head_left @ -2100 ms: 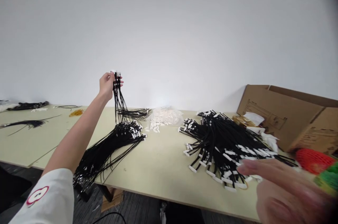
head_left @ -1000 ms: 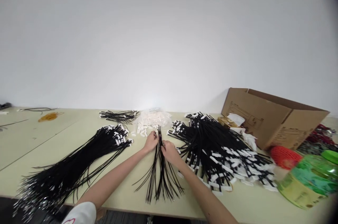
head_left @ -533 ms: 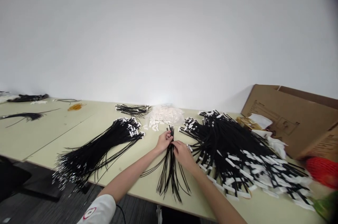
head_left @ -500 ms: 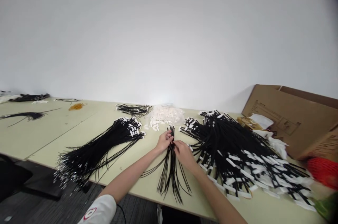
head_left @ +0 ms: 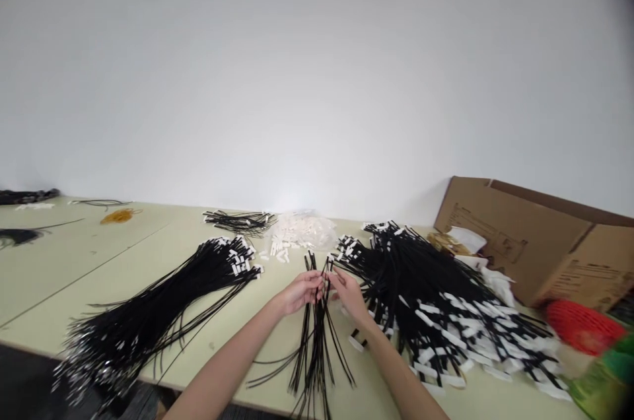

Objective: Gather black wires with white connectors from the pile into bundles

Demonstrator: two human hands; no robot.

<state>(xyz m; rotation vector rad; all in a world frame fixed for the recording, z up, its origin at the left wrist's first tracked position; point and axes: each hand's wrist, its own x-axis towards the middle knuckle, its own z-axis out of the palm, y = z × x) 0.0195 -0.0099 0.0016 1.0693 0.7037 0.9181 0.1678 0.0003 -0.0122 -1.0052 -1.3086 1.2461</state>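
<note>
A loose bundle of thin black cables (head_left: 313,347) lies in front of me, its upper ends parted into two groups and its lower ends fanned toward the table's front edge. My left hand (head_left: 301,290) is closed around part of it from the left. From the right, the thumb and fingers of my right hand (head_left: 349,292) pinch at the cables near their upper ends. My fingertips almost meet, and exactly which cables each hand grips is partly hidden. Just beyond is a clear plastic bag (head_left: 304,230) of small white connectors, with some loose ones beside it.
On the left lies a thick pile of black cables (head_left: 163,314) with white connectors. A larger pile (head_left: 421,275) spreads on the right. A cardboard box (head_left: 515,235), red netting (head_left: 584,327) and yellow rubber bands (head_left: 117,216) also rest on the table (head_left: 64,275).
The cables' upper ends, close together before, now stand in two groups with a gap. My view has turned slightly, so the surroundings sit further left and the tabletop lower.
</note>
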